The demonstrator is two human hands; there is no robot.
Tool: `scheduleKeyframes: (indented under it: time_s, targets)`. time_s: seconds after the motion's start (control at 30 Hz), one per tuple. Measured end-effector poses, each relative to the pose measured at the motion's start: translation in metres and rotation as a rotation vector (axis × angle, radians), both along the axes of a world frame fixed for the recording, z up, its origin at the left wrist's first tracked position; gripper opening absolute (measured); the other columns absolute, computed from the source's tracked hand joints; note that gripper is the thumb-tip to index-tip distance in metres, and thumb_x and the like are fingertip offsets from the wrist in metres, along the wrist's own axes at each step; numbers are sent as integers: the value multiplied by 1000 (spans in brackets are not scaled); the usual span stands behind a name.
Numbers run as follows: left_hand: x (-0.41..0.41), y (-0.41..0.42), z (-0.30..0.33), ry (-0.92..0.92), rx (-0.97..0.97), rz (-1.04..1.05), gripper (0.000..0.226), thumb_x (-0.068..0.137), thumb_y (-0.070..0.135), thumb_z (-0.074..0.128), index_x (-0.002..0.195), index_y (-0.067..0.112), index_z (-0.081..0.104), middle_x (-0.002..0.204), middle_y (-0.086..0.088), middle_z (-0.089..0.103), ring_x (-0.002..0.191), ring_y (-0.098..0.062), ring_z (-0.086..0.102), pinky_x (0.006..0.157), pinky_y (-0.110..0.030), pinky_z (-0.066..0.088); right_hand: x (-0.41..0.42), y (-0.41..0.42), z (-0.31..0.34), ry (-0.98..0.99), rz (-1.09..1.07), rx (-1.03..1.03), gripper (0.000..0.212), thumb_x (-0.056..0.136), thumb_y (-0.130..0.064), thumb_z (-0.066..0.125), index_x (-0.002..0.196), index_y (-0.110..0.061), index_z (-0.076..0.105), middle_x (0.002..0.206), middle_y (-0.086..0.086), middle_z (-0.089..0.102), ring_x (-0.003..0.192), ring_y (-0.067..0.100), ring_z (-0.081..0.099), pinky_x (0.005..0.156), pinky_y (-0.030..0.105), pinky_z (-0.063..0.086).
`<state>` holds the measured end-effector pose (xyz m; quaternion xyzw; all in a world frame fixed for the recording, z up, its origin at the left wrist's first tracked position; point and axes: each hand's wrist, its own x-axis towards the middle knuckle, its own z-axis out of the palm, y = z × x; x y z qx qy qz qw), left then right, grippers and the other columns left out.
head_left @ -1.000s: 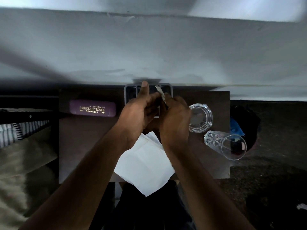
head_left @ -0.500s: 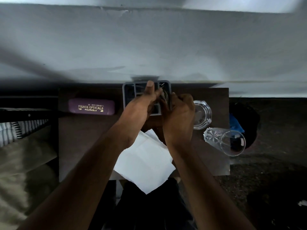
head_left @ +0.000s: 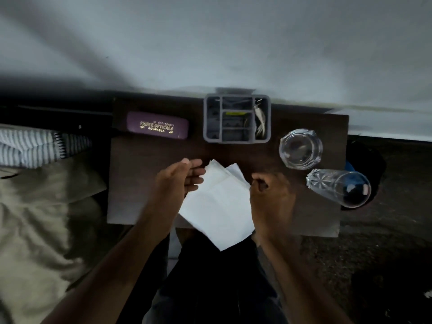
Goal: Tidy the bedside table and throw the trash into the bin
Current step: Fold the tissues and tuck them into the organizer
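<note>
A white paper sheet (head_left: 217,204) lies on the dark bedside table (head_left: 145,181), its near corner hanging over the front edge. My left hand (head_left: 180,181) is at the paper's left edge with fingers apart, holding nothing. My right hand (head_left: 268,195) is at the paper's right edge with fingers curled; whether it pinches the paper is unclear. A grey compartment organiser (head_left: 236,119) stands at the table's back, with small pale items (head_left: 259,120) in its right slot.
A purple spectacle case (head_left: 157,125) lies at the back left. A glass ashtray (head_left: 300,148) and a tall glass (head_left: 339,187) stand at the right. A dark bin (head_left: 364,160) sits on the floor right of the table. A bed (head_left: 42,195) is at the left.
Both hands have pulled back from the organiser to the paper sheet. The small pale item held a second ago now rests in the organiser's right slot.
</note>
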<state>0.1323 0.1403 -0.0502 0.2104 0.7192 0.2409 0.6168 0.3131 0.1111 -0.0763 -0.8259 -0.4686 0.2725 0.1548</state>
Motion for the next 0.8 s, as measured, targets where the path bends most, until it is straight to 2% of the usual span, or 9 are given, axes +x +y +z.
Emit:
scheduleKeyframes:
  time_s: [0.07,0.13,0.23,0.37,0.47,0.53,0.63,0.7,0.8]
  targets:
    - [-11,-18,-3,19,-29,-45,31,106,19,36,107,21,68,104,-7,74,106,-33,68,93,-40,53,-3,-12,-9,29,76,-134,24,83,-8,66,104,-15,76,105,7,69,98,23,65,85,15,40]
    - [-17,-31,-3,12,-76,-66,30,105,16,36,104,24,65,103,-4,72,102,-28,66,92,-40,51,-5,-18,-16,57,158,-236,31,83,-14,70,115,-13,71,114,11,64,110,28,59,99,34,46]
    - [-23,-51,-3,-35,-134,-41,27,104,15,37,107,18,64,107,-11,68,97,-26,63,87,-36,51,-7,-21,-22,-15,233,-293,43,84,-23,73,125,-12,63,124,15,56,122,33,47,106,42,41]
    - [-22,-90,-1,-63,-238,26,20,102,16,45,98,17,65,106,-14,65,95,-25,62,96,-40,51,-7,-27,-29,-114,294,-249,55,84,-32,74,133,-14,56,130,12,50,126,32,42,105,47,41]
    - [-14,-118,-1,-94,-312,66,12,100,16,50,95,20,61,109,-5,63,103,-23,62,95,-37,50,-5,-41,-36,-236,353,-227,47,87,-37,71,127,-14,61,124,12,53,121,32,46,98,47,44]
    - [-4,-134,-3,-134,-349,43,12,99,20,53,92,29,57,108,7,61,106,-14,59,92,-31,45,-1,-53,-40,-272,340,-232,43,87,-36,70,124,-15,63,120,10,55,119,32,48,96,47,44]
    - [15,-144,-3,-273,-355,19,16,99,24,54,110,34,61,116,22,67,113,0,59,87,-22,43,6,-65,-41,-255,300,-233,42,88,-35,70,125,-17,61,121,10,57,119,32,50,95,47,45]
    - [28,-143,-3,-319,-339,67,19,101,16,51,110,29,60,112,24,69,108,5,61,87,-16,44,8,-70,-40,-249,297,-195,43,87,-33,71,125,-17,62,121,9,57,118,32,50,94,48,46]
    - [39,-135,-3,-210,-335,48,38,100,14,53,137,17,47,135,5,56,126,-14,51,109,-31,39,12,-71,-39,-235,324,-130,37,86,-32,74,119,-17,65,117,8,57,115,31,51,93,50,48]
